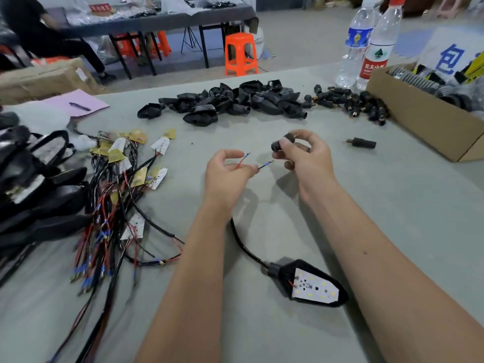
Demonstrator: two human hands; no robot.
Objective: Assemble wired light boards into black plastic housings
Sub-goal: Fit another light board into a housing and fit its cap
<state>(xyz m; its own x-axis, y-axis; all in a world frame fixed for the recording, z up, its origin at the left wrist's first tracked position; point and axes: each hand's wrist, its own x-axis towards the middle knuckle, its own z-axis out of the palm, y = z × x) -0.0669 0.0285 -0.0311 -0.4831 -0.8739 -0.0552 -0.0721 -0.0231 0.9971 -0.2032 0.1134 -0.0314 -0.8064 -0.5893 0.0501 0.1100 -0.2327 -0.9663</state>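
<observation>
Light board (315, 288) sat in its black housing (285, 271) on the tabletop (392, 205); left hand (225, 174) pinched its wire ends (258, 162), right hand (303, 155) gripped a black collar (279, 145). Splayed leads might have missed the collar's bore.

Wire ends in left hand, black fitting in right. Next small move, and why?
Probably bring the two together and feed the wire ends into the black fitting. The left hand pinches the red and black leads with tips pointing at the right hand, which holds the fitting just beyond them; the board already sits in its housing.
</observation>
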